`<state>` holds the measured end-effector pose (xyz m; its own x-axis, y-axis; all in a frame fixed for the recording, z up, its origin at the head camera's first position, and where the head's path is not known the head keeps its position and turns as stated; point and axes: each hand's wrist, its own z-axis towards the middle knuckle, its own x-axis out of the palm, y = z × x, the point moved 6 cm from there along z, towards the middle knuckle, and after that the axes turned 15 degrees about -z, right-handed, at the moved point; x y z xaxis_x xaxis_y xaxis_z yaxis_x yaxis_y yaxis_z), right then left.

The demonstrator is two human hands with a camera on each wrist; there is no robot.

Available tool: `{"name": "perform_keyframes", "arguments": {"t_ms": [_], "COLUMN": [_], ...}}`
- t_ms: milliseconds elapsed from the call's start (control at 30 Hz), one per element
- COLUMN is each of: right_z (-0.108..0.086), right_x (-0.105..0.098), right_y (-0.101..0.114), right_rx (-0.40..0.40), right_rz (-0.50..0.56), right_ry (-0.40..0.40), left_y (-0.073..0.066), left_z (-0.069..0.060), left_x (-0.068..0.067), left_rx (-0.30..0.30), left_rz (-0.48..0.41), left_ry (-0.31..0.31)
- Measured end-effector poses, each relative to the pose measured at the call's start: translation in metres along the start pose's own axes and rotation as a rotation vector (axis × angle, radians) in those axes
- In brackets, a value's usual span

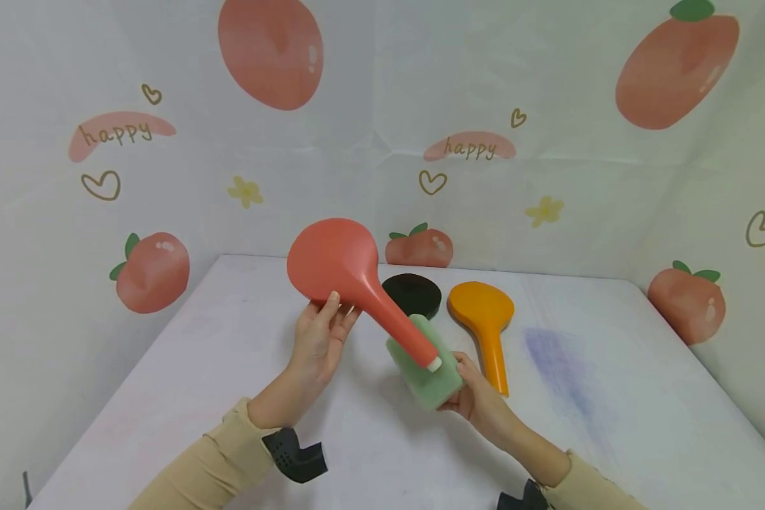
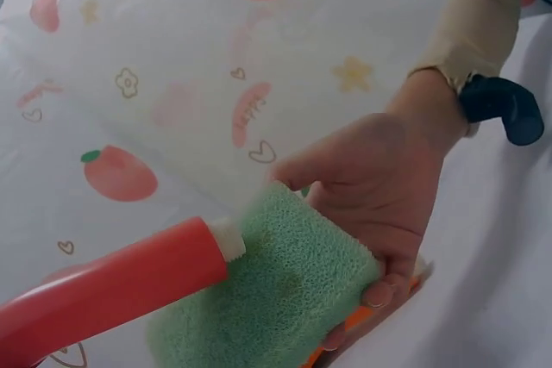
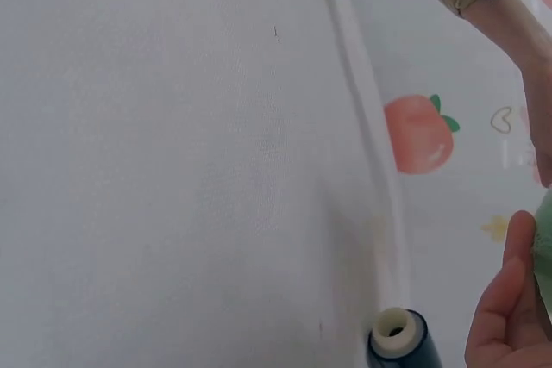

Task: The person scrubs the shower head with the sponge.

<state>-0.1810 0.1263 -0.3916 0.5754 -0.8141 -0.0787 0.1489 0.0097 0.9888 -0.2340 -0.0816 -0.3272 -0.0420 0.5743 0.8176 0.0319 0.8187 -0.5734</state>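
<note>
Your left hand (image 1: 317, 336) holds the red paddle (image 1: 338, 261) by its broad head, your right hand (image 1: 481, 400) grips the green sponge (image 1: 435, 389) at its handle end, and the orange paddle (image 1: 482, 309) lies farther right.

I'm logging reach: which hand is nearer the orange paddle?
Right. The right hand, gripping the green sponge, is close to the orange paddle, on its near side; the left hand, holding the red paddle, is farther left.

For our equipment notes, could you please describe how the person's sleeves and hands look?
The beige, wrinkled fabric sleeves each have a dark, bent, hard-looking device at the end. The left hand and right hand are bare, with no gloves.
</note>
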Motion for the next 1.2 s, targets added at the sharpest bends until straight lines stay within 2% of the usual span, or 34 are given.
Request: {"name": "perform_keyframes", "arguments": {"t_ms": [233,433,567,833,1000,1100,1200], "right_z": [0.000,-0.001,-0.003,-0.006,-0.007,-0.007,-0.008], "right_x": [0.005,0.002,-0.004,-0.018,-0.024,-0.029,-0.034], "right_y": [-0.001,0.003,0.006,0.013,0.021,0.024,0.029], "right_rx": [0.028,0.063,0.037,0.020,0.015,-0.005,-0.031], "right_rz": [0.008,-0.028,-0.062,-0.198,-0.243,-0.307,-0.421], "right_ry": [0.040,0.004,-0.014,-0.066,-0.098,-0.141,-0.215], "left_y": [0.000,-0.001,-0.001,0.000,0.001,0.002,0.005], "left_z": [-0.001,-0.002,-0.003,-0.002,0.000,0.001,0.002], "left_x": [0.002,0.004,0.004,0.000,-0.005,-0.008,-0.011], "left_rx": [0.001,0.015,0.016,0.003,-0.005,-0.017,-0.036], "left_rz": [-0.003,0.005,0.026,0.084,0.102,0.121,0.155], "left_ry": [0.032,0.075,0.089,0.071,0.058,0.056,0.052]}}
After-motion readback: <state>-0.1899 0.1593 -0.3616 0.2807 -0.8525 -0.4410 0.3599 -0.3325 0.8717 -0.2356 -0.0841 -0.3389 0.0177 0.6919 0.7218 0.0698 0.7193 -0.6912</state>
